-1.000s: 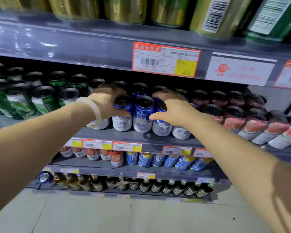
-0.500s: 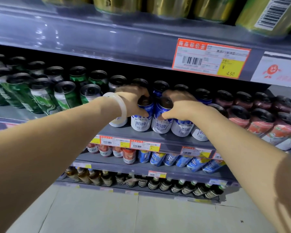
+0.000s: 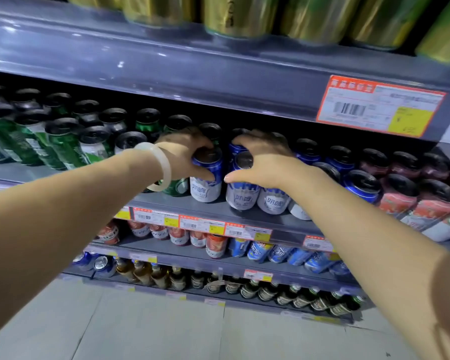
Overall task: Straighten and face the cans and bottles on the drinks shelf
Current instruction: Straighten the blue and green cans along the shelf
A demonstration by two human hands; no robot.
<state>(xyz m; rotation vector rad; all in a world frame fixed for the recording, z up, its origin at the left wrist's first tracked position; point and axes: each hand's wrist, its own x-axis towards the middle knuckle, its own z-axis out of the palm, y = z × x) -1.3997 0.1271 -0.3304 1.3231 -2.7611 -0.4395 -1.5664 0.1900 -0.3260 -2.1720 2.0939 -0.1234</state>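
I am holding two blue-and-white cans at the front of the drinks shelf, one in each hand. My left hand is curling over the top of the left can, thumb low on its blue band and fingers wrapped round the rim; a pale bangle is sitting on that wrist. My right hand is gripping the right can the same way, thumb stretching left across its shoulder. The two cans are standing just beside each other with a narrow gap between them. Both are showing large grey Chinese characters on the white lower half, facing me; the script is too blurred for me to read with confidence. A third can with the same print is touching the right can.

Green cans are crowding in to the left, red-labelled cans to the right. An orange-bordered price tag with a barcode and yellow panel is hanging on the shelf edge above; its figures are unreadable. Gold cans are lining the top shelf. The cans are standing near the shelf's front lip, with dark headroom above their tops.
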